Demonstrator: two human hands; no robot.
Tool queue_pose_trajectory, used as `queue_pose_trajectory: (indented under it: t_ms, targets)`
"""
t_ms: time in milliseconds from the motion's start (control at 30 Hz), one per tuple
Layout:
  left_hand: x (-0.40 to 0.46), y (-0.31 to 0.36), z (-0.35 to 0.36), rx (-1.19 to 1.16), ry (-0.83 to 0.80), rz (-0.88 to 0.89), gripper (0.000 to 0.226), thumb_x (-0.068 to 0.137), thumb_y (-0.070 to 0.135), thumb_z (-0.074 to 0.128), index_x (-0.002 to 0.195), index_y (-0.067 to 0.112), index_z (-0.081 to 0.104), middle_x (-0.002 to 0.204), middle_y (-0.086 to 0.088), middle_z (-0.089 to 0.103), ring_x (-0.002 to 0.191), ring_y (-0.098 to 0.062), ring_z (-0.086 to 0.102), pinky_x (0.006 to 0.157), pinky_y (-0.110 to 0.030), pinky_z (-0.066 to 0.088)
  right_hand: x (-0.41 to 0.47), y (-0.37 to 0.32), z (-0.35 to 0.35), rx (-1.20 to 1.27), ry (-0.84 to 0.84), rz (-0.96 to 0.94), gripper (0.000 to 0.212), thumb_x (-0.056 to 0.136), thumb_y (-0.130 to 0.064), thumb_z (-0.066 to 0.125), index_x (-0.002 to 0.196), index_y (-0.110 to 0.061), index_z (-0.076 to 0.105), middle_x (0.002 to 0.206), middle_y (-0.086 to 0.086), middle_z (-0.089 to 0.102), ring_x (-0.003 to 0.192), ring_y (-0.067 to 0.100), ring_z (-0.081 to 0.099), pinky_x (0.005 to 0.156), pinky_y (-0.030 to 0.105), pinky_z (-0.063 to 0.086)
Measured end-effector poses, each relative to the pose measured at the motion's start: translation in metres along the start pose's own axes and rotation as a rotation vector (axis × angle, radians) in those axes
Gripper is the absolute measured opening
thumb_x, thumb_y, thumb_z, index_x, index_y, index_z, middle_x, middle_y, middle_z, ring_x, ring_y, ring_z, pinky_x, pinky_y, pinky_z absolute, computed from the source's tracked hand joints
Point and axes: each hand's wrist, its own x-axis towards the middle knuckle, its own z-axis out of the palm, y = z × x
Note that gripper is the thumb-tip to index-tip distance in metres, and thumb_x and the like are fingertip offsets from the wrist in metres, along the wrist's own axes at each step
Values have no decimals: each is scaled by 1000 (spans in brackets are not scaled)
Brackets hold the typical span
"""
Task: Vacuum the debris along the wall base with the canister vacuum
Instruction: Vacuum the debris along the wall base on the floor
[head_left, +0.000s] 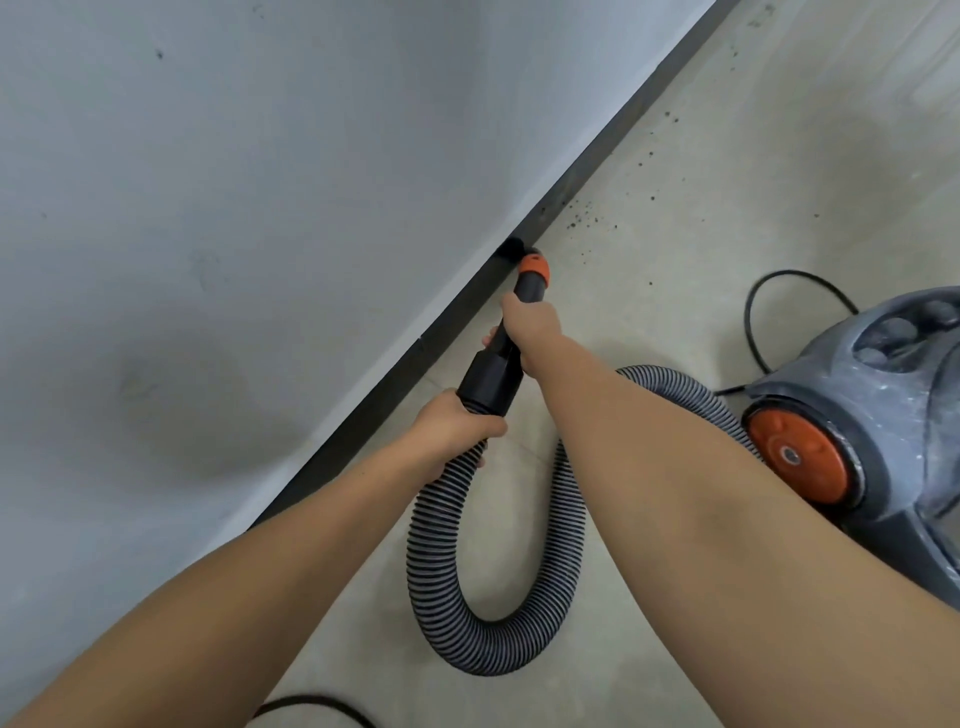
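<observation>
black plastic, the nozzle (524, 291) with its orange collar (535, 266) sits at the foot of the dark baseboard (441, 322), its tip touching or almost touching the strip where wall meets floor. the right hand (530, 327) is wrapped round the nozzle tube just behind the collar, and the left hand (457, 423) is curled round the ribbed hose (498, 613) where it joins the black cuff. both grips look firm.

the debris (587, 221), dark specks and crumbs, lies on the floor ahead of the tip, thickest right by the baseboard and trailing further along the wall.

likely trouble: the specks spread out from the wall, so a pass hugging only the baseboard would probably leave the outer ones behind. the hose loops back in a deep bend to the canister vacuum (872, 415), which stands just beside the right forearm; reaching further along may pull that loop tight and drag or tip the canister. the black power cord (753, 322) curls on the floor near the canister and could snag. pushing the hard tip at the baseboard could scuff it.

the floor (727, 156) is pale, smooth and matt, tile or concrete by its look. the wall (260, 182) is plain grey-white with a few small marks.
</observation>
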Motion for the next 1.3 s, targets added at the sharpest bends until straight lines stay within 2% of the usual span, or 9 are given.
queue_pose_trajectory:
  t_ms: [100, 367, 533, 667, 867, 1033, 1200, 1300]
  targets:
    - [2, 0, 11, 34, -13, 2, 29, 79, 7, 69, 102, 9, 52, 79, -12, 56, 60, -22, 56, 58, -32, 53, -2, 1, -13, 27, 4, 23, 21, 94, -20, 50, 107, -4, 44, 74, 14, 58, 55, 25, 60, 59, 33, 54]
    - [7, 14, 49, 146, -123, 23, 39, 75, 8, 68, 110, 4, 52, 81, -14, 55, 58, -23, 55, 55, -31, 51, -1, 9, -71, 93, 157, 17, 25, 93, -22, 50, 110, -5, 44, 68, 11, 59, 52, 21, 61, 62, 35, 56]
    - [4, 20, 74, 232, -206, 28, 32, 75, 8, 70, 104, 6, 56, 81, -13, 58, 65, -26, 58, 61, -35, 54, -6, 17, -108, 147, 255, 45, 14, 93, -19, 49, 97, -6, 44, 66, 11, 57, 50, 21, 58, 52, 29, 51]
    - [5, 24, 94, 234, -234, 39, 33, 74, 8, 70, 105, 5, 59, 80, -13, 60, 60, -26, 58, 59, -33, 52, -5, 19, -130, 145, 287, 51, 16, 93, -19, 48, 100, -6, 43, 65, 10, 57, 52, 21, 58, 55, 31, 51]
    - [13, 29, 82, 179, -160, 48, 43, 73, 12, 71, 112, 3, 57, 85, -15, 61, 64, -27, 59, 56, -31, 51, 4, 2, -110, 100, 197, 9, 16, 95, -18, 49, 102, -5, 41, 67, 12, 56, 53, 22, 57, 58, 34, 52]
    - [18, 22, 43, 132, -75, 14, 36, 75, 8, 70, 107, 6, 52, 80, -14, 56, 59, -23, 56, 55, -31, 51, 11, -5, -59, 85, 73, -1, 20, 94, -18, 49, 106, -4, 42, 69, 14, 55, 52, 24, 58, 64, 37, 54]
    - [20, 28, 18, 132, -48, 7, 24, 80, 8, 70, 94, 12, 51, 78, -13, 56, 59, -22, 56, 56, -31, 52, 18, -14, -32, 66, 16, -6, 20, 95, -19, 47, 108, -6, 40, 88, 18, 59, 54, 25, 60, 61, 35, 55]
    - [22, 34, 20, 140, -62, 13, 29, 81, 8, 69, 103, 9, 50, 77, -13, 56, 59, -21, 55, 55, -30, 52, 21, -16, -36, 54, 32, -4, 19, 96, -21, 46, 107, -7, 39, 82, 17, 60, 53, 23, 60, 64, 35, 55]
